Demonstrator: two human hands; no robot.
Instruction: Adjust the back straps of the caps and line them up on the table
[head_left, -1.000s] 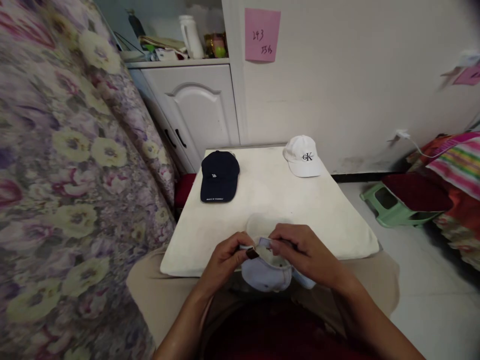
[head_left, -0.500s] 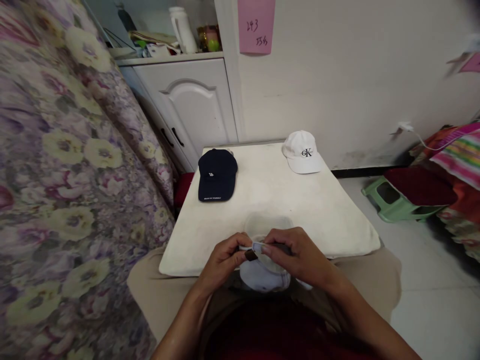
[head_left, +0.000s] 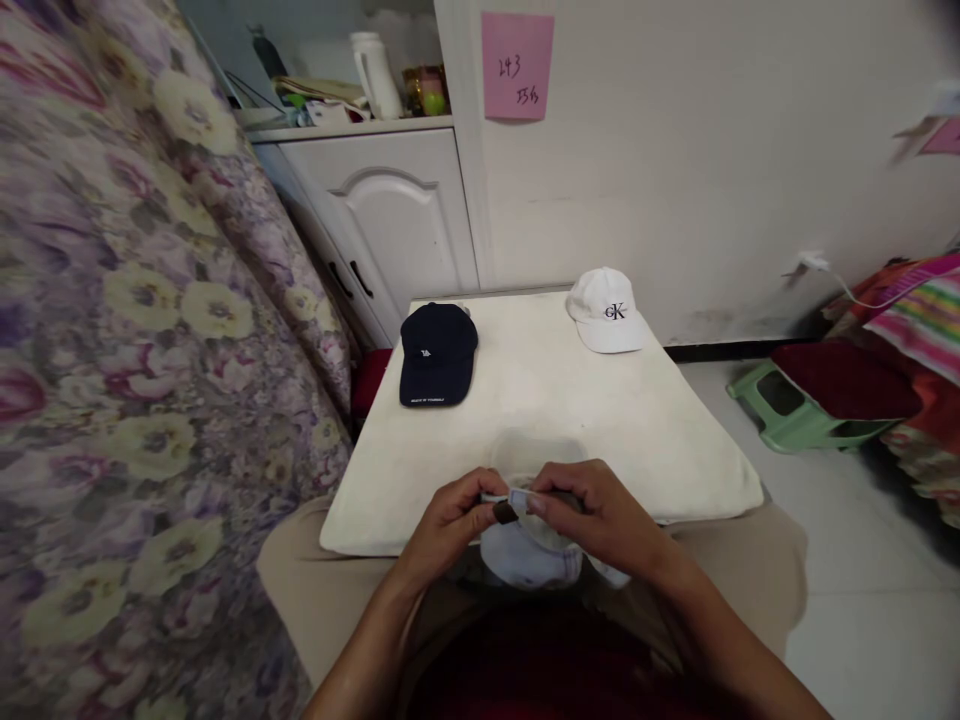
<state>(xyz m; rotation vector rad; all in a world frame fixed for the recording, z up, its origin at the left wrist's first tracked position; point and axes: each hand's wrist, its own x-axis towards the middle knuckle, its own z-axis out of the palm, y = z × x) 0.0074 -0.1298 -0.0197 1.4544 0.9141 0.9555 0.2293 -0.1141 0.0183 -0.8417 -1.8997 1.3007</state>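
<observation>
I hold a pale blue cap (head_left: 529,560) over my lap at the near edge of a small white table (head_left: 540,400). My left hand (head_left: 448,525) pinches the cap's back strap with its dark buckle. My right hand (head_left: 600,520) is closed on the same strap from the other side, fingertips meeting the left hand's. A navy cap (head_left: 438,353) lies at the table's far left. A white cap with a black logo (head_left: 606,310) lies at the far right corner.
A bed with a floral cover (head_left: 135,330) fills the left side. A white cabinet (head_left: 390,220) stands behind the table, with a jug and clutter on top. A pink note (head_left: 517,65) hangs on the wall. A green stool (head_left: 795,410) and striped bedding sit at the right.
My hands have drawn closer together on the strap and the cap hangs slightly lower behind them. The view shifted a little; the caps on the table have not moved.
</observation>
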